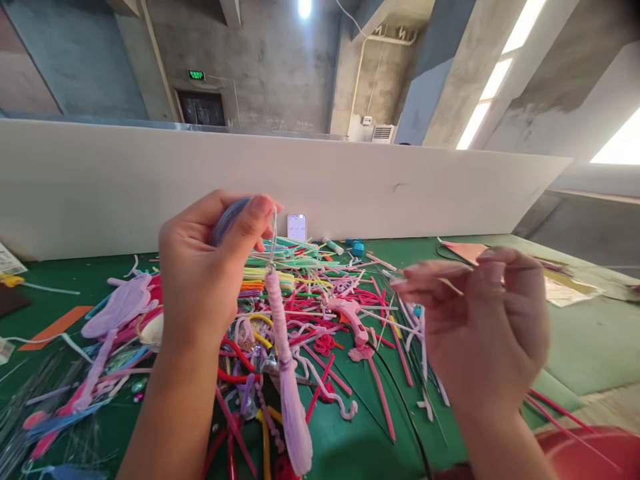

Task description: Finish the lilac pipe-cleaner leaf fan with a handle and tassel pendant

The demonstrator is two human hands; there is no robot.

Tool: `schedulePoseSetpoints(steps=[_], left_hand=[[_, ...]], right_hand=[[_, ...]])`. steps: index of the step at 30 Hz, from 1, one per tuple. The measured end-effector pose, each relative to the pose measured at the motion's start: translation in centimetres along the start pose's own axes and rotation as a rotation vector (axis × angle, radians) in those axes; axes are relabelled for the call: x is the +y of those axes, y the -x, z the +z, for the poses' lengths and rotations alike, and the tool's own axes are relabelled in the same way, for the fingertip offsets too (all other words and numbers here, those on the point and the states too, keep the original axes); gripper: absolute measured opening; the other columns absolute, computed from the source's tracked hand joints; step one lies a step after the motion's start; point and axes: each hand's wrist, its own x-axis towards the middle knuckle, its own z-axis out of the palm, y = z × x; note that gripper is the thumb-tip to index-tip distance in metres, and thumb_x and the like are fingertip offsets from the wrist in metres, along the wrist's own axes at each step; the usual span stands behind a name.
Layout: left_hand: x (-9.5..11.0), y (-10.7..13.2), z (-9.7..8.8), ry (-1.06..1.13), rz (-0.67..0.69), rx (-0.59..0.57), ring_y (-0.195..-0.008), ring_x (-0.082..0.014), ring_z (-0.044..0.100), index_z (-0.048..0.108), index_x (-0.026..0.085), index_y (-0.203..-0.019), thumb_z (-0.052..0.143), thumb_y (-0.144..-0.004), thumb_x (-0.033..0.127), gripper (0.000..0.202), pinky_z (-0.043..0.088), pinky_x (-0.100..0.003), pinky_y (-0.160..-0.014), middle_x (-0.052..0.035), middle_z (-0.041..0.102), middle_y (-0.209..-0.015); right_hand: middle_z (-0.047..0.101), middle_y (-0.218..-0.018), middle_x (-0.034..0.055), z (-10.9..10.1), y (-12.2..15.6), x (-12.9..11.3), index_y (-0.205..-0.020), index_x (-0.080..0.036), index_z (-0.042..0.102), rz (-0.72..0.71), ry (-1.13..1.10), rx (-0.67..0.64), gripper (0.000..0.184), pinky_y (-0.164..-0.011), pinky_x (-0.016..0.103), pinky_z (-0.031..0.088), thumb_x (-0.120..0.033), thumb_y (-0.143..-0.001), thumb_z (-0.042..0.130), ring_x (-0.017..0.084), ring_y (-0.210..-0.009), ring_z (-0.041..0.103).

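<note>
My left hand (215, 260) is closed, thumb pressed against the fingers, pinching a thin pale cord loop (274, 233). From that loop hangs a lilac tassel-like piece (283, 333), with a wrapped upper shaft and a smooth, fuller lower end. A rounded blue-grey thing (230, 219), perhaps a coil of thread, sits in the same palm, partly covered by the thumb. To the right, my right hand (480, 307) is raised above the table, blurred, with its fingers drawn together. Whatever thin thing may be between them is unclear.
Pink, red and green pipe cleaners (310, 257) are heaped on the green table (360, 447). A pink glue gun (350, 317) with a black cable lies among them. A lit phone (297, 227) leans on the white partition (350, 187). A red tub (590, 453) stands lower right.
</note>
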Motion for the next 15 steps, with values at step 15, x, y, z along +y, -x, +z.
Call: schedulePoseSetpoints(steps=[15], left_hand=[[0.6,0.4,0.6,-0.071,0.081,0.009,-0.055,-0.0135,0.052,0.073,0.031,-0.069,0.074,-0.082,0.031,0.013,0.039,-0.033,-0.052,0.0032,0.063,-0.061]], right_hand=[[0.066,-0.09,-0.0033,7.2,4.7,-1.3,-0.1,-0.025,0.061,-0.22,-0.09,0.09,0.02,-0.077,0.032,0.066,-0.01,-0.098,0.049,0.012,-0.079,0.074]])
